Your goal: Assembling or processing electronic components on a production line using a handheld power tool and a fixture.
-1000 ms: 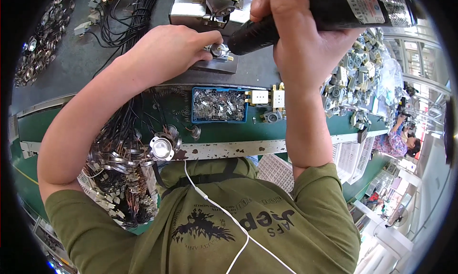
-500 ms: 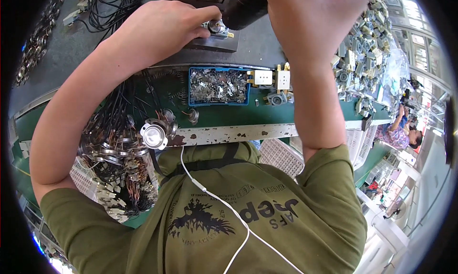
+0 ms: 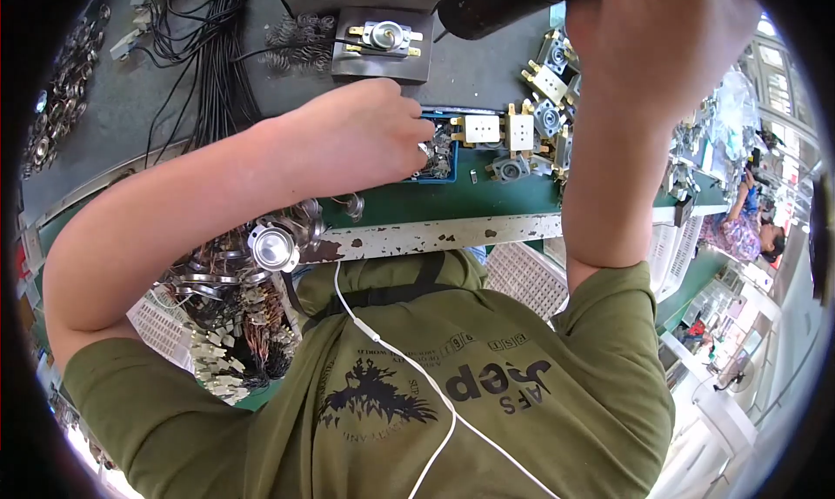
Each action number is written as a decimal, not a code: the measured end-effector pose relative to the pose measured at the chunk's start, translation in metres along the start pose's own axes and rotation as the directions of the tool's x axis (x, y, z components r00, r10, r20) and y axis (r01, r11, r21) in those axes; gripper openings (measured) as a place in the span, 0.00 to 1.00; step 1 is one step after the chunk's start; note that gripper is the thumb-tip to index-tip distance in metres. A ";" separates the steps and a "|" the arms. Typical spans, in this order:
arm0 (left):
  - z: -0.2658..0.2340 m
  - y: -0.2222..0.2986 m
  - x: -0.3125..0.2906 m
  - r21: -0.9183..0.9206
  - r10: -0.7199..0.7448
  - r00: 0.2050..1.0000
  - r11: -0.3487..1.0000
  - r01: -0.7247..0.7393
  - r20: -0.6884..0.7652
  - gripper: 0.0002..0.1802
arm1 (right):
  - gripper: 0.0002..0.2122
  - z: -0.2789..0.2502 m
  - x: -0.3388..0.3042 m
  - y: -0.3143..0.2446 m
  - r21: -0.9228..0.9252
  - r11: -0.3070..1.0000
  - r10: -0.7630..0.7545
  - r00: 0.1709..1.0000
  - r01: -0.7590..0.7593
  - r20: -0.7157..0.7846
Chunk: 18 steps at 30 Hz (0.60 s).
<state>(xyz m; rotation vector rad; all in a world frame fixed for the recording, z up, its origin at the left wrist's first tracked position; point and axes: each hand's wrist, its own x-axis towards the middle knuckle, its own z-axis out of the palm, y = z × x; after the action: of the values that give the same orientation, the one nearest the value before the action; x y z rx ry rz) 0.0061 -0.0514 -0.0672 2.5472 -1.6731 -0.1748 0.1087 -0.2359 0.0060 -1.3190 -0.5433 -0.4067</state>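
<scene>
The right hand (image 3: 665,43), closed around the black tool (image 3: 513,2), has swung rightward, the tool's long axis slanting left and slightly down to its tip. Well apart, the left hand (image 3: 370,136) has gone from the steel block (image 3: 381,69) to the blue tray (image 3: 455,162), its grip unclear; the silver part (image 3: 387,36) stays on the block, lengthwise left-right.

Well behind the bare left hand (image 3: 374,138), an olive short-sleeved T-shirt (image 3: 278,451) bears dark lettering (image 3: 497,383) and a birdlike emblem (image 3: 374,396); a forked white cable (image 3: 367,330) crosses it.
</scene>
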 end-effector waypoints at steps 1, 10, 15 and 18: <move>-0.002 0.000 0.002 -0.015 0.016 0.999 1.000 -0.017 -0.029 0.03 | 0.11 0.001 0.000 -0.007 -0.008 1.000 -0.017 1.000 0.017 -0.008; 0.001 0.000 0.003 -0.275 -0.059 0.994 0.961 0.031 -0.092 0.09 | 0.11 0.047 0.028 -0.026 0.085 0.974 -0.208 0.978 0.210 -0.022; -0.002 -0.005 -0.001 -0.314 -0.037 0.996 0.949 0.011 -0.076 0.10 | 0.17 0.080 0.021 -0.027 -0.048 0.989 -0.141 0.990 0.141 0.004; 0.000 -0.003 -0.002 -0.274 -0.041 0.985 0.962 -0.007 -0.166 0.07 | 0.34 0.087 0.021 -0.030 0.005 0.999 -0.033 0.999 0.033 -0.009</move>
<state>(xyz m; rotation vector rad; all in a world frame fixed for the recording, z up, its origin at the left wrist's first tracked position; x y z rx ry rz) 0.0085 -0.0483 -0.0671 2.3025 -1.4535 -0.1708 0.0966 -0.1567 0.0559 -1.3042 -0.5590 -0.4386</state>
